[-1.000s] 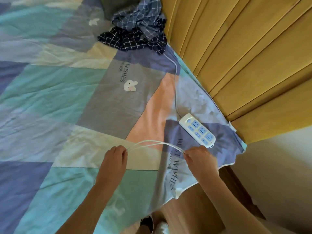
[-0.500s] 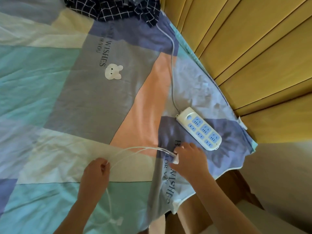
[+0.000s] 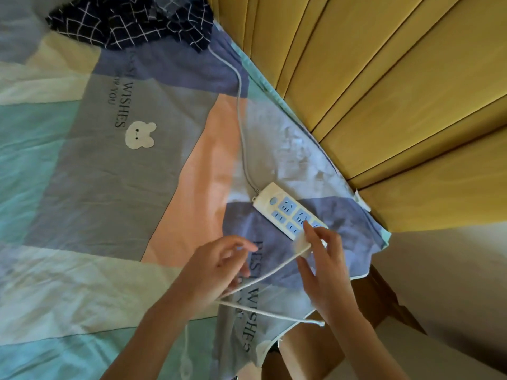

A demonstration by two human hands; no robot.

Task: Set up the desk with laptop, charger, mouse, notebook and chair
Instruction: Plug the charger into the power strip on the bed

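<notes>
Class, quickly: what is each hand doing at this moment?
Left hand: fingers loosely curled, white charger cable running through them.
Right hand: pinching the blurred white plug over the power strip.

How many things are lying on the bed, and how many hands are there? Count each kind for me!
Power strips: 1, the white power strip
White charger cables: 1, the charger cable, held in both hands
Checked cloths: 1, the checked cloth
Hands: 2, the left hand and right hand
Total: 5

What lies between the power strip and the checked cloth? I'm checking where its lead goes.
Head view: the power strip trails its grey cord over the patchwork bedsheet to the checked cloth.
</notes>
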